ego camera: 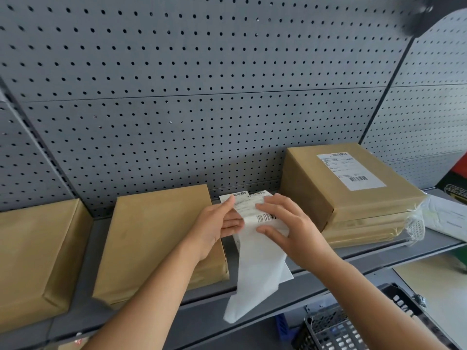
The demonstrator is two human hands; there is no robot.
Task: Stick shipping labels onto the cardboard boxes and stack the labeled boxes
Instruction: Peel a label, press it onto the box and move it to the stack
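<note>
Both hands pinch the shipping label (pixel 252 210); the left hand (pixel 219 223) is nearest the bare cardboard box (pixel 156 238), just to its left.

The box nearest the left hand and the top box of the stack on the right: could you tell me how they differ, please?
The middle box bears no label; the top stacked box carries a white shipping label. The middle box sits directly on the shelf; the other rests on more boxes. Both are brown and flat.
</note>
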